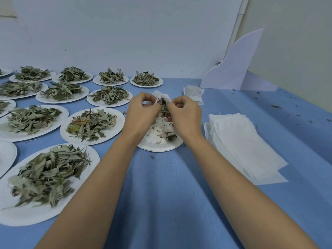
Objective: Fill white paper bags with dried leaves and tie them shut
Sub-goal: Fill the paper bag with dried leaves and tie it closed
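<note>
Above a near-empty plate [159,147], left hand [142,112] and right hand [186,115] pinch the open bag [166,98].
Dried leaves [163,107] stick out of its white mouth; full plates [118,131] at left hold leaf heaps.

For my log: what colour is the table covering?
Plain blue; the table covering shows best in the head view.
</note>
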A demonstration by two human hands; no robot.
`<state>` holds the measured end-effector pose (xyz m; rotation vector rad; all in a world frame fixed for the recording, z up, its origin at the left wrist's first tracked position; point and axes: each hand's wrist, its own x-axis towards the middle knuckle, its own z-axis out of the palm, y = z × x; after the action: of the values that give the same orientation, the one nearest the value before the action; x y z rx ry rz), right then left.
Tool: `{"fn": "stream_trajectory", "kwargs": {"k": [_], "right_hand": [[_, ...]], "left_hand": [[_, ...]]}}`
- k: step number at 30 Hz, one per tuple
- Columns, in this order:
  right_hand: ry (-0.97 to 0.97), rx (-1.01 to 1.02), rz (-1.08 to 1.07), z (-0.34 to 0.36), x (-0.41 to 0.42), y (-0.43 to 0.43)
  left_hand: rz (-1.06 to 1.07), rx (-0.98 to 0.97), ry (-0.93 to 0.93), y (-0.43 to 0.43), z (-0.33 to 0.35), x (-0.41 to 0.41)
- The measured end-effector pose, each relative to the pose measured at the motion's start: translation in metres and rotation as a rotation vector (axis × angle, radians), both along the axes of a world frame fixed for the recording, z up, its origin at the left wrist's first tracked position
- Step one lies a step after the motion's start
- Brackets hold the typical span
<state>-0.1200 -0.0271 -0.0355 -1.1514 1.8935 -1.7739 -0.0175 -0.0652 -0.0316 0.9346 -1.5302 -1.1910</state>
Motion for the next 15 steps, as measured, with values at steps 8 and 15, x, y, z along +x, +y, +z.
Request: {"fn": "stream_trajectory", "kwargs": {"k": [8,15], "right_hand": [[-0.045,-0.004,0.068,0.002,0.004,0.000],[0.154,0.009,0.177,0.003,0.015,0.003]], "left_hand": [[0.088,-0.187,-0.179,-0.005,-0.004,0.004],[0.370,-0.361,-0.227,-0.007,-0.008,0.008]]}}
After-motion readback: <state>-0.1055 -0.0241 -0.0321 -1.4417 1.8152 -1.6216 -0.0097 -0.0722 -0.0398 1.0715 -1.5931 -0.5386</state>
